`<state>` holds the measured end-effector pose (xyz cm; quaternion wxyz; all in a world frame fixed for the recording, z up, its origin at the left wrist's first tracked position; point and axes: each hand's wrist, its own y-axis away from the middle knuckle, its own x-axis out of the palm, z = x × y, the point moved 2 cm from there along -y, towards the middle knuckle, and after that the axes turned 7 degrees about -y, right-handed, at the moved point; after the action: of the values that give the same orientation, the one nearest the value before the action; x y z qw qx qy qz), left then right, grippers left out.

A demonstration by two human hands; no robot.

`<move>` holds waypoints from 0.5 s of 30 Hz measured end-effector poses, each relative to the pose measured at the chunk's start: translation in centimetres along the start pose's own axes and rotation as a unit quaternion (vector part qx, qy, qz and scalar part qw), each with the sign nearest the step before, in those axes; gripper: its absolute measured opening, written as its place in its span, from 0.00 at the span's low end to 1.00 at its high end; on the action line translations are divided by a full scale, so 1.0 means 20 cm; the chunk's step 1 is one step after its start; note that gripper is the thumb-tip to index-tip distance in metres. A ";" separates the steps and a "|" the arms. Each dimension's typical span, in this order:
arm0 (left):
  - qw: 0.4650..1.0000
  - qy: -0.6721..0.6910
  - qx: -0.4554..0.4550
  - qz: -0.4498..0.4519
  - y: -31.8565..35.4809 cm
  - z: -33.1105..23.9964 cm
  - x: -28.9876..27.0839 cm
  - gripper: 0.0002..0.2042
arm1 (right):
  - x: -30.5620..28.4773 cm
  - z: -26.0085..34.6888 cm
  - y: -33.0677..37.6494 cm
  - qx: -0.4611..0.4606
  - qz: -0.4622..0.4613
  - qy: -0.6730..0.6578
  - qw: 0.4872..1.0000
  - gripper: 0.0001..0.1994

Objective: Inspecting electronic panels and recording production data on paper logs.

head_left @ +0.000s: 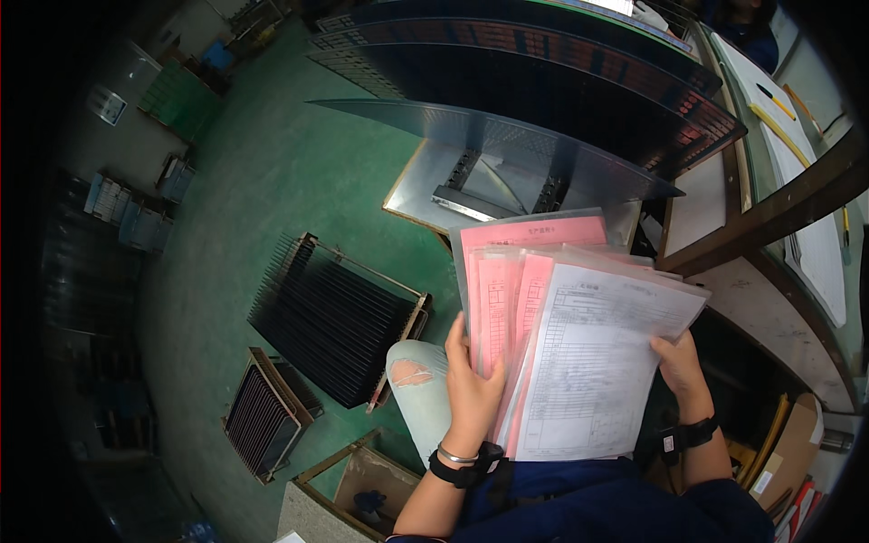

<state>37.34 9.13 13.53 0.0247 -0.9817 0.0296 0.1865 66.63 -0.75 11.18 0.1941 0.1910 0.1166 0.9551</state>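
Observation:
A fanned bundle of printed forms in clear plastic sleeves is held over my lap. On top is a white form (593, 362) with a ruled table, and pink forms (534, 233) show behind it and to its left. My left hand (475, 391) grips the bundle's left edge, thumb in front and fingers behind. At the right edge, my right hand (681, 364) pinches the sleeves, its other fingers hidden behind them. Each wrist wears a black strap.
Large dark panels (543, 81) stand upright in a rack on a metal-topped table (412, 195) ahead. Two racks of thin panels (339, 321) (262, 416) sit on the green floor to the left. An open drawer (380, 484) is near my left arm. Papers and pens lie on the right-hand desk (819, 262); another person's gloved hand (650, 14) shows behind.

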 end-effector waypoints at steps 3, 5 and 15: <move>0.998 -0.010 -0.040 0.039 -0.01 -0.01 0.00 0.33 | -0.06 0.02 0.03 -0.028 0.013 -0.040 0.999 0.27; 0.986 -0.128 0.093 0.046 -0.01 0.00 -0.01 0.35 | -0.14 0.01 0.06 -0.005 0.043 -0.007 0.999 0.29; 0.977 0.169 -0.107 0.068 0.00 0.04 -0.01 0.19 | -0.07 0.07 -0.03 -0.130 0.267 0.032 0.955 0.11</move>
<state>36.75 9.14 12.82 -0.0985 -0.9917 0.0800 0.0211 68.64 -0.48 11.88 -0.0483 0.1578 -0.0572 0.9846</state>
